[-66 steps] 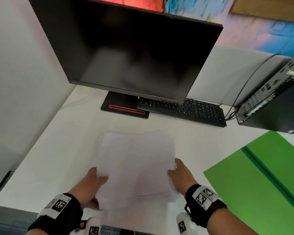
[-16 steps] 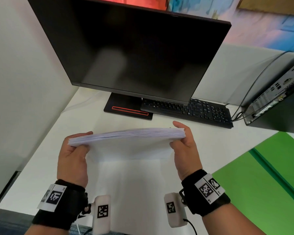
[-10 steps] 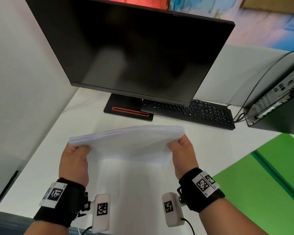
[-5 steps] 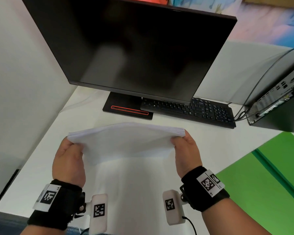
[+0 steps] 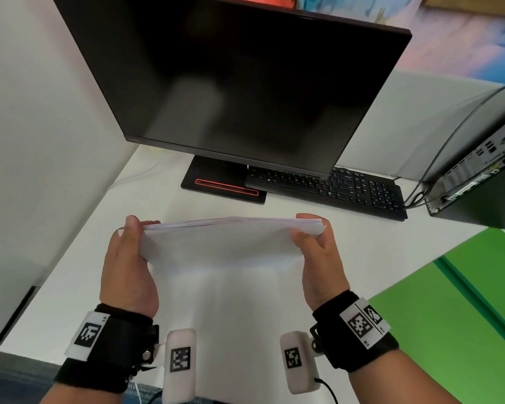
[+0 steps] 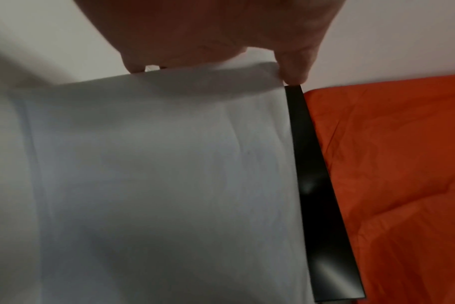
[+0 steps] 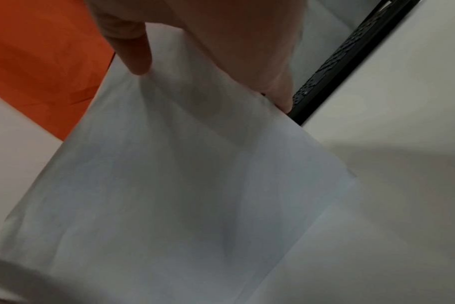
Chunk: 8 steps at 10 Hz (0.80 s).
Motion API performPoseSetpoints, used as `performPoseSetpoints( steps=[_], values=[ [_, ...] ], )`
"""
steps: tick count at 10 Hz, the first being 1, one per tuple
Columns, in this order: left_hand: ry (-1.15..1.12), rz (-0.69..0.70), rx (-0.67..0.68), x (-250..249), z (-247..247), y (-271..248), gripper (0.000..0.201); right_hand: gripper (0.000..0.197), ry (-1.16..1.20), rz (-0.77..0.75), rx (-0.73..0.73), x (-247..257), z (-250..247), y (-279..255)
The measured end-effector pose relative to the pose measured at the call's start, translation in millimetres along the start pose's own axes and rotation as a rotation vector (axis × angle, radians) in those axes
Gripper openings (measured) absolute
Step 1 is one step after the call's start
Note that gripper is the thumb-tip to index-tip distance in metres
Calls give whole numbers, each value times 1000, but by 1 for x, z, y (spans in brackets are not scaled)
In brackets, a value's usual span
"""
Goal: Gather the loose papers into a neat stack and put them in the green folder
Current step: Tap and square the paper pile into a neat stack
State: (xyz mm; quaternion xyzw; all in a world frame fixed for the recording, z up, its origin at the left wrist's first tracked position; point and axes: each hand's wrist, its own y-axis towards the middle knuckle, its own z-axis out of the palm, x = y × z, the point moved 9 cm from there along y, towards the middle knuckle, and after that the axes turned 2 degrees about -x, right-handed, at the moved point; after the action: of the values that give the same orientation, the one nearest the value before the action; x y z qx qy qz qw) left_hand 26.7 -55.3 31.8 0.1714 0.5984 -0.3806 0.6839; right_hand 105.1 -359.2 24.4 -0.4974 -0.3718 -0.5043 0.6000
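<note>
A stack of white papers [image 5: 222, 243] stands nearly upright above the white desk [image 5: 70, 287], top edge up. My left hand [image 5: 129, 252] grips its left side, thumb and fingers round the edge. My right hand [image 5: 318, 246] grips its right side the same way. The sheet face fills the left wrist view [image 6: 156, 174] and the right wrist view [image 7: 182, 185], with fingers [image 6: 294, 67] and fingers [image 7: 133, 49] pinching the upper edge. The open green folder [image 5: 449, 316] lies flat on the desk at the right, apart from the papers.
A black monitor [image 5: 231, 77] on its stand faces me, with a black keyboard [image 5: 333, 188] under it. A computer tower [image 5: 484, 182] with cables stands at the far right. A white wall [image 5: 27, 141] borders the desk's left side.
Both hands lifted the papers off the desk and stood them on edge. In the last second the stack tipped more upright and my left hand slid a little higher.
</note>
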Motion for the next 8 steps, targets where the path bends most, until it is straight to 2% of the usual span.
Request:
performPoseSetpoints(
  steps=[1, 2, 3, 4, 5, 6, 7, 8],
  values=[
    [-40, -31, -21, -3, 3, -3, 22, 39, 1, 26, 4, -1, 3, -4],
    [8, 62, -43, -14, 3, -9, 29, 63, -9, 6, -1, 2, 5, -8],
    [22, 12, -60, -2, -1, -1, 66, 68, -10, 0, 4, 2, 5, -8],
    [36, 38, -17, -3, 1, 1, 62, 71, -25, 10, 0, 2, 7, -10],
    [19, 59, 53, -3, 3, -3, 43, 65, -46, 25, 25, -1, 6, -8],
    [-38, 42, 182, -4, 8, -11, 26, 45, -101, 41, 47, -6, 1, -3],
    [105, 11, 112, 3, 3, -14, 36, 51, -198, 30, -4, -12, -5, 1],
    [202, 48, 38, -3, -3, -11, 28, 45, -211, 12, -47, -9, -11, 3]
  ],
)
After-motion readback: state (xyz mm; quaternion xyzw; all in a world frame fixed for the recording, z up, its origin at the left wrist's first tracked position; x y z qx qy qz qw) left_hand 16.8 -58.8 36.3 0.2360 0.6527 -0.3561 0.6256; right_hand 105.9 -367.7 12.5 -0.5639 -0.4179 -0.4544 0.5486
